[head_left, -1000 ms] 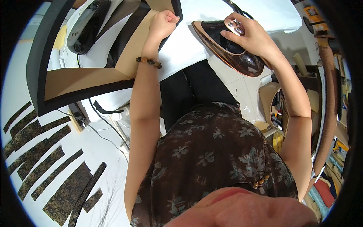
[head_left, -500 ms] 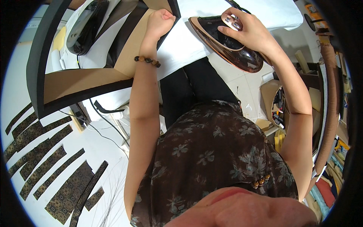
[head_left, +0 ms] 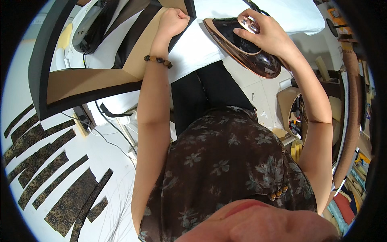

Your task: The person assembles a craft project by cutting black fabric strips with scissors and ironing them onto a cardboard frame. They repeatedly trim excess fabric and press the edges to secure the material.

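My right hand [head_left: 270, 34] is wrapped round the handle of a black and copper-coloured clothes iron [head_left: 234, 34] with a dark see-through rear. The iron's tip is over the white cloth cover [head_left: 193, 56] and its rear sticks out past the cloth's front edge. At the left, my left hand [head_left: 172, 22] is closed in a fist against the right side of a large black-edged frame [head_left: 92, 82] with tan inner walls. What the fist grips, if anything, is hidden. Dark fabric strips [head_left: 135, 30] lie inside the frame, beside my left wrist.
A glossy black appliance [head_left: 90, 34] shows through the frame. Several patterned dark fabric pieces [head_left: 70, 201] lie on the white surface at lower left, near loose cables [head_left: 111, 129]. An open cardboard box [head_left: 286, 103] stands at the right, next to a brown roll [head_left: 352, 92] and folded cloths [head_left: 344, 205].
The view shifts slightly, so the frame and iron appear a little further right and the patterned pieces a little further left. Both hands keep their poses.
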Available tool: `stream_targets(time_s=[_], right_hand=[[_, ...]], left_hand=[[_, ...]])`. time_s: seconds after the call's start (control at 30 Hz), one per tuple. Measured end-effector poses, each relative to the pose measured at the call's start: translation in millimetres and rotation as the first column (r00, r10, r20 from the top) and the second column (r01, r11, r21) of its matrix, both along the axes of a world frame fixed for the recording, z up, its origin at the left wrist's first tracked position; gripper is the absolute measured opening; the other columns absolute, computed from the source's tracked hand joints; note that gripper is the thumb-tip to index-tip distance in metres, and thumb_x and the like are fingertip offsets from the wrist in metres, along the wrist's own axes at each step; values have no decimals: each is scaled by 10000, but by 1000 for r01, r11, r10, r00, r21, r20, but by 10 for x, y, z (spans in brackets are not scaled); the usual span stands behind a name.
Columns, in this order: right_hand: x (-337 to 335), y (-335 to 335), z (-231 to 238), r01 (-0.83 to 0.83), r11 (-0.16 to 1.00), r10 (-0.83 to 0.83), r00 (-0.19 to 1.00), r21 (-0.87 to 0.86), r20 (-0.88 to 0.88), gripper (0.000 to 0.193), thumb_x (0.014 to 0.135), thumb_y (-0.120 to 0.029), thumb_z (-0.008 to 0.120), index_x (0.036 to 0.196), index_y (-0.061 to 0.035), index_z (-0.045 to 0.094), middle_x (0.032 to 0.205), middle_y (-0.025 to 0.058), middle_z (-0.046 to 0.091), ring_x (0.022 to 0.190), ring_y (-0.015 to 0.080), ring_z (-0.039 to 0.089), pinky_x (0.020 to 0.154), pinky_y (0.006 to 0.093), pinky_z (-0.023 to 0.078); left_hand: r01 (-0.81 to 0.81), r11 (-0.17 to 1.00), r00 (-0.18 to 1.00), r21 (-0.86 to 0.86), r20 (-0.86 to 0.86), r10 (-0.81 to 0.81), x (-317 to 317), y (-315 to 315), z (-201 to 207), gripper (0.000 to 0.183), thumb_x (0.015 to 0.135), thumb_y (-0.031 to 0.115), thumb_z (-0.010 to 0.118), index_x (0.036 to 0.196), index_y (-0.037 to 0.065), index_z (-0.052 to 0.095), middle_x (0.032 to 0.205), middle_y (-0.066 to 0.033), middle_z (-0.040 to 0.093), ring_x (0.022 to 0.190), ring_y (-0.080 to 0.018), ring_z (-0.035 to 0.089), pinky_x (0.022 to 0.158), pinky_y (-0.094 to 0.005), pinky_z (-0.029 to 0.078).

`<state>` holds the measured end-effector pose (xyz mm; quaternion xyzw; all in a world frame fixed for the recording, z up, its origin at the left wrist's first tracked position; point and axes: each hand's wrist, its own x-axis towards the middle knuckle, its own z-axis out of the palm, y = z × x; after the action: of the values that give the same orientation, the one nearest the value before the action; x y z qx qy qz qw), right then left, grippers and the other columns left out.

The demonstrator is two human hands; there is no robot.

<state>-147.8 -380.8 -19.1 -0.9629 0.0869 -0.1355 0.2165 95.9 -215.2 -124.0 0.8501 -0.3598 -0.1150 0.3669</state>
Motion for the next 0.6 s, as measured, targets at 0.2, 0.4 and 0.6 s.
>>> stream_targets(time_s=[0.2,0.4,0.6], right_hand=[[6,-24,15,1,1000,-1,999,5,-35,365,886,-332,707,1093,-45,615,769,107,661,644,154,660,580,277,527],[17,19,-17,15,999,-15,1000,-41,-7,384,884,-345,711,1107,-47,616,784,123,661,627,163,654,571,276,521],[41,48,57,1,999,-3,998,-39,-65,429,888,-388,697,1135,-47,613,802,149,663,673,212,665,625,321,529]], left_hand=[[33,999,998,3,56,-33,-3,-14,-35,172,749,202,683,760,31,703,929,-173,667,903,-329,645,857,-386,510],[9,999,980,34,197,-16,26,-57,-127,199,774,224,697,788,26,701,885,-168,665,891,-316,637,838,-383,504],[4,998,961,62,275,-21,34,-76,-174,245,797,249,706,812,5,701,772,-159,689,761,-277,675,743,-368,528]])
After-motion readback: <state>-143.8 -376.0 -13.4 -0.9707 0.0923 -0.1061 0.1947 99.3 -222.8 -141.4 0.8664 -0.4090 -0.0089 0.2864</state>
